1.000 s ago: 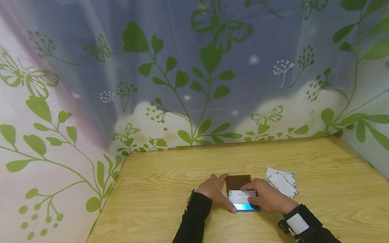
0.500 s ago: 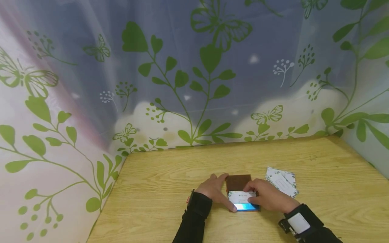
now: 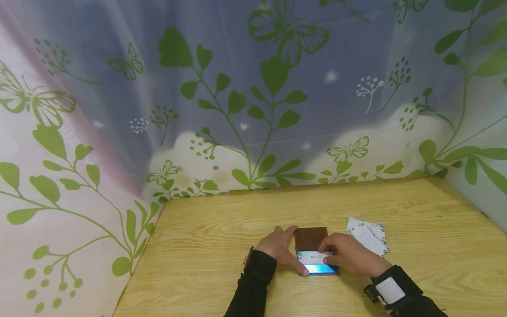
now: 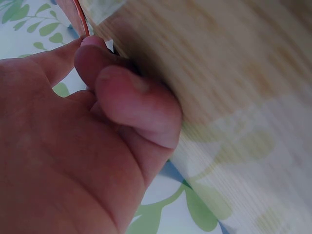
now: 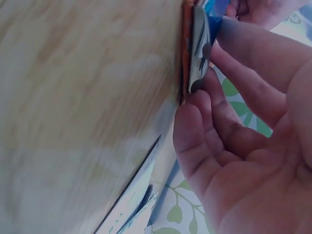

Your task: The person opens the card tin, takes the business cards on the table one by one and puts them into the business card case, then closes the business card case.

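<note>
One card (image 3: 310,257) pinched by right hand (image 3: 354,255); left hand (image 3: 277,249) braces wallet (image 3: 310,239) with a wide span. Card could buckle if right hand pushes askew.

Wallet (image 3: 310,237) on table (image 3: 210,251), between left hand (image 3: 277,248) and right hand (image 3: 350,256).
Card (image 3: 310,257) on wallet's near half; loose cards (image 3: 368,237) right, beyond right hand; curtain (image 3: 233,88) behind table.

Left arm (image 3: 250,297) forward, left hand (image 3: 275,247) spread, thumb (image 3: 299,265) well apart from index finger (image 3: 291,230). Right arm (image 3: 424,308) angled in, right hand (image 3: 352,255) pinching, fingers (image 3: 328,240) bent.
</note>
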Motion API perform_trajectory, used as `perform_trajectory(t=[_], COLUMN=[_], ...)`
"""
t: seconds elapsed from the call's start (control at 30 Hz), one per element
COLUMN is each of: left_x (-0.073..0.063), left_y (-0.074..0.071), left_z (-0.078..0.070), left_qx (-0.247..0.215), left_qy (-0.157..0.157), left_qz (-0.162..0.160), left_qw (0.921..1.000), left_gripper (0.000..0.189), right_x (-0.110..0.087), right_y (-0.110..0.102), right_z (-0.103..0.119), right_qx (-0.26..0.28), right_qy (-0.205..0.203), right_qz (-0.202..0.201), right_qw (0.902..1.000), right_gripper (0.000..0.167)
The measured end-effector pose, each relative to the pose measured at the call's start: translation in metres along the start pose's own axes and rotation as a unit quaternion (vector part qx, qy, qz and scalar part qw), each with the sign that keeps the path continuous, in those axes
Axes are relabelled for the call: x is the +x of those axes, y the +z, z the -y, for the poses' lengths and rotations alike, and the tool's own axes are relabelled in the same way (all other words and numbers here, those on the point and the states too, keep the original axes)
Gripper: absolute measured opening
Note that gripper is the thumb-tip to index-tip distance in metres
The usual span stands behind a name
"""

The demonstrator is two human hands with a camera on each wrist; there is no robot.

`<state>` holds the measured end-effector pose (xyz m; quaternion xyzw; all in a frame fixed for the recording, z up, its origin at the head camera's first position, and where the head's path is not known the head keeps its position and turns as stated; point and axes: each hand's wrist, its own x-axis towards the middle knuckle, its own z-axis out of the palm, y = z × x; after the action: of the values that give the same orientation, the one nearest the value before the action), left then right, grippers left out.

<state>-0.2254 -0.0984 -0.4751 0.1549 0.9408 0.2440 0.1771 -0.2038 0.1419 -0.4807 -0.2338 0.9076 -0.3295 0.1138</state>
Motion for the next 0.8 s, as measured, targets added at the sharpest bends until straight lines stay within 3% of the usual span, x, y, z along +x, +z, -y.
perform_trajectory(t=[0.13,0.27,0.47,0.63,0.8], left_x=[0.000,0.000,0.001,0.001,0.001], left_y=[0.000,0.000,0.000,0.001,0.002], left_z=[0.000,0.000,0.001,0.002,0.001], left_qx=[0.004,0.002,-0.006,-0.014,-0.013], left_qy=[0.003,0.003,0.000,-0.001,-0.001], left_qz=[-0.001,0.002,0.008,0.010,0.006], left_qw=[1.0000,1.0000,1.0000,0.9999,0.9999], left_gripper=[0.126,0.126,0.126,0.126,0.125], right_x=[-0.001,-0.003,-0.010,-0.016,-0.021], right_y=[-0.001,-0.003,-0.012,-0.020,-0.027], right_z=[0.000,-0.001,-0.006,-0.014,-0.023], right_qx=[0.002,0.008,-0.036,-0.088,-0.105], right_qy=[-0.019,-0.005,0.012,0.068,0.135], right_qz=[0.004,0.000,-0.078,-0.125,-0.115], right_qw=[0.9998,1.0000,0.9962,0.9858,0.9785], right_gripper=[0.011,0.013,0.024,0.040,0.057])
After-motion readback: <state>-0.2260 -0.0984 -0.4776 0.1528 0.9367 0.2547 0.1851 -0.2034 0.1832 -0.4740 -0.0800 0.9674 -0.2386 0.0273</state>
